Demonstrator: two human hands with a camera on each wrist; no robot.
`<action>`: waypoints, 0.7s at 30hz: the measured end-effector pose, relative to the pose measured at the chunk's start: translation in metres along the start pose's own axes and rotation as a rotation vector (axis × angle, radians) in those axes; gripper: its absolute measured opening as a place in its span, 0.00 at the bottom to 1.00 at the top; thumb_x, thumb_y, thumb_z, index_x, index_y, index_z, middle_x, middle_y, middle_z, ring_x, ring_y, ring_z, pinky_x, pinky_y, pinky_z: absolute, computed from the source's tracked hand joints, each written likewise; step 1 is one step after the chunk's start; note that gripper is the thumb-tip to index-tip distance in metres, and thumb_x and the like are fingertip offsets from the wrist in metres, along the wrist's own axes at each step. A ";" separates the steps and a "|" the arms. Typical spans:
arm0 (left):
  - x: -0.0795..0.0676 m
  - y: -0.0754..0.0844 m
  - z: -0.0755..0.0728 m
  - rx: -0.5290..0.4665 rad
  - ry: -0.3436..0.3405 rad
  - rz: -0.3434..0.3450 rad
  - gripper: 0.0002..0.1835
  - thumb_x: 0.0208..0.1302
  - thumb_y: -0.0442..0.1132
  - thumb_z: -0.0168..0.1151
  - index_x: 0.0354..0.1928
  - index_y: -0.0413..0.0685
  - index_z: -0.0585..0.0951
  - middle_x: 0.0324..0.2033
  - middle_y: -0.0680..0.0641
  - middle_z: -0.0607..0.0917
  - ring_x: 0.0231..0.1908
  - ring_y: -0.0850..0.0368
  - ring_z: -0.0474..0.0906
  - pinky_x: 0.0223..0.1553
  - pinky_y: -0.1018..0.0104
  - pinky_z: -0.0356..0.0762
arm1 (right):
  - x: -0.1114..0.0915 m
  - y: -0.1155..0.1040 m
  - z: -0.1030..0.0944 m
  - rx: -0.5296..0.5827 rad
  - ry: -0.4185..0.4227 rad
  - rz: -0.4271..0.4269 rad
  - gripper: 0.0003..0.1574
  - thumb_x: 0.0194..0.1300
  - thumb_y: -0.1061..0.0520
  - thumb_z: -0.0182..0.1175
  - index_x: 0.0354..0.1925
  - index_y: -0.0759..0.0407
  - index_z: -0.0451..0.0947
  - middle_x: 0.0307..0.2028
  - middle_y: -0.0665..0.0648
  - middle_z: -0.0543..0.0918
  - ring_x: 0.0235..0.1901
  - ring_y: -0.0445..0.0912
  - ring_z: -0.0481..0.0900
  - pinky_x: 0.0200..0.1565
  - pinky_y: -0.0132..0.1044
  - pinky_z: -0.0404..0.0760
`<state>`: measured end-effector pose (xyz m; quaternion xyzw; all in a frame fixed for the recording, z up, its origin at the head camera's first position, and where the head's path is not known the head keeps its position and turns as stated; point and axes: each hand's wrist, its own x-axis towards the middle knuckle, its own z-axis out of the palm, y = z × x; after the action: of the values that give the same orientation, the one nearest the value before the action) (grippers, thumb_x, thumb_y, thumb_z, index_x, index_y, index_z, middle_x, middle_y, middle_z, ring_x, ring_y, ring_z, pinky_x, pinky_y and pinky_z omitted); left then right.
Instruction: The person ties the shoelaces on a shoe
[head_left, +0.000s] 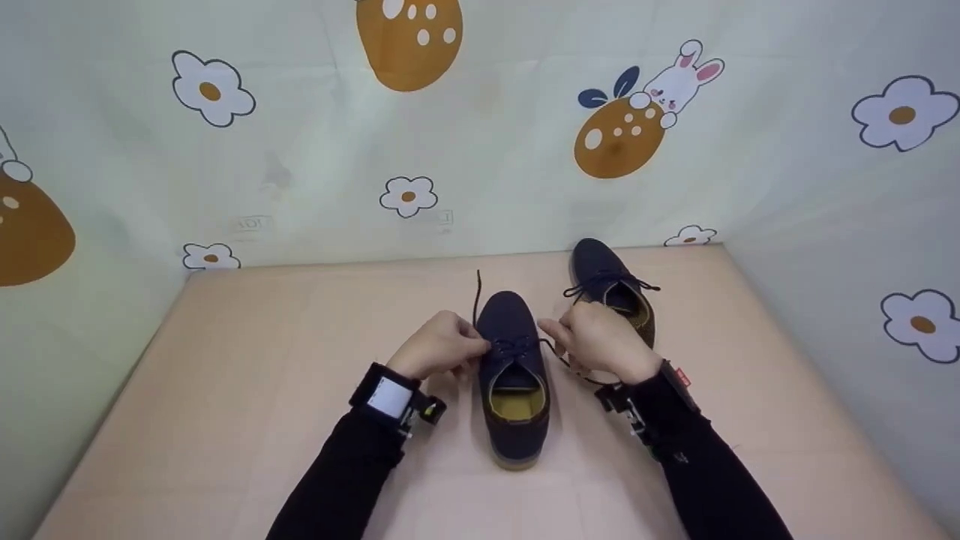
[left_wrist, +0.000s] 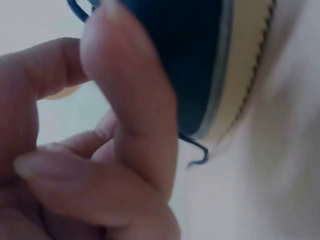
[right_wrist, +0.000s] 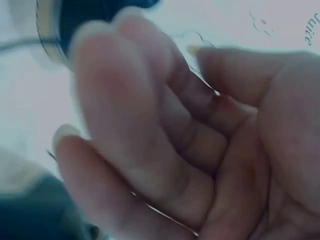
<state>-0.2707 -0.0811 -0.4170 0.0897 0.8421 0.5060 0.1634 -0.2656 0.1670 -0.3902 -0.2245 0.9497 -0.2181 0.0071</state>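
A navy lace-up shoe (head_left: 513, 315) stands on the table between both hands, toe pointing at the back wall. My left hand (head_left: 442, 346) is at its left side, thumb and finger brought together at the shoelace (head_left: 478, 289) beside the eyelets. The lace's loose end runs forward past the toe. In the left wrist view the fingers (left_wrist: 135, 100) overlap the shoe's side (left_wrist: 200, 65). My right hand (head_left: 600, 337) hovers to the right of the shoe, fingers loosely bent, thumb apart from them. The other lace end (head_left: 551, 349) trails from the shoe beneath that hand.
A second navy shoe (head_left: 596, 259), its lace tied in a bow, stands behind the right hand, partly hidden by it. The pale tabletop (head_left: 262, 390) meets a patterned cloth wall (head_left: 315, 150) at the back and both sides.
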 end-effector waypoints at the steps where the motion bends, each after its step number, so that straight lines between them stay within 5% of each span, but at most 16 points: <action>1: 0.002 0.001 0.002 -0.026 0.027 0.017 0.09 0.64 0.36 0.62 0.30 0.35 0.84 0.23 0.40 0.84 0.16 0.55 0.78 0.25 0.57 0.83 | 0.002 0.000 0.006 0.039 -0.013 0.017 0.35 0.76 0.41 0.50 0.14 0.53 0.78 0.06 0.46 0.74 0.10 0.41 0.75 0.28 0.40 0.80; 7: 0.009 0.004 0.015 -0.225 0.186 0.112 0.08 0.68 0.36 0.61 0.33 0.37 0.83 0.25 0.48 0.84 0.22 0.58 0.77 0.28 0.65 0.78 | 0.013 0.003 0.032 0.315 -0.065 0.207 0.40 0.72 0.35 0.53 0.18 0.66 0.80 0.08 0.53 0.75 0.09 0.48 0.76 0.12 0.35 0.69; 14: 0.008 0.006 0.015 -0.427 0.122 0.053 0.08 0.69 0.37 0.62 0.39 0.36 0.81 0.26 0.45 0.87 0.16 0.63 0.72 0.17 0.74 0.68 | 0.019 0.006 0.040 0.647 -0.039 0.307 0.15 0.69 0.53 0.59 0.30 0.62 0.76 0.14 0.50 0.71 0.10 0.40 0.66 0.14 0.31 0.68; 16: 0.007 0.005 0.013 -0.447 0.093 0.025 0.08 0.68 0.35 0.62 0.40 0.35 0.82 0.25 0.44 0.87 0.15 0.63 0.72 0.16 0.75 0.68 | 0.020 0.007 0.039 0.664 -0.053 0.303 0.15 0.69 0.55 0.58 0.28 0.63 0.76 0.13 0.50 0.70 0.10 0.39 0.66 0.14 0.30 0.68; 21: 0.006 0.003 0.011 -0.398 0.065 0.000 0.07 0.66 0.34 0.64 0.40 0.35 0.84 0.23 0.45 0.87 0.13 0.64 0.71 0.13 0.77 0.64 | 0.017 0.008 0.033 0.499 -0.088 0.284 0.20 0.67 0.54 0.58 0.20 0.64 0.75 0.11 0.50 0.70 0.09 0.41 0.69 0.13 0.31 0.68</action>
<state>-0.2725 -0.0688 -0.4203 0.0392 0.7303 0.6651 0.1508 -0.2804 0.1524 -0.4215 -0.0900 0.8874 -0.4319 0.1339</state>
